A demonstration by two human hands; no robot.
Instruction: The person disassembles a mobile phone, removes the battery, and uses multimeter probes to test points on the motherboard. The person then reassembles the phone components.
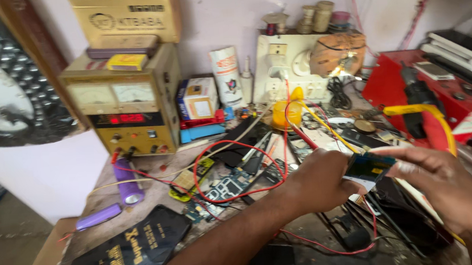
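Both hands meet over the cluttered workbench at the right. My left hand [315, 179] pinches the near edge of a small dark circuit board [369, 166] with a white backing. My right hand [439, 181] grips the same board from the right, fingers stretched along its top. Red and yellow test leads [325, 128] run from the bench down to the board between my hands. A red wire [233, 172] loops over a loose phone board [226, 188] just left of my left hand.
A yellow bench power supply [125, 110] with two meters stands at the back left, boxes stacked on it. Two purple cylindrical cells [128, 183] and a black flat battery pack [127, 253] lie at the front left. A white switchboard [287, 69] and a red unit [411, 82] sit behind.
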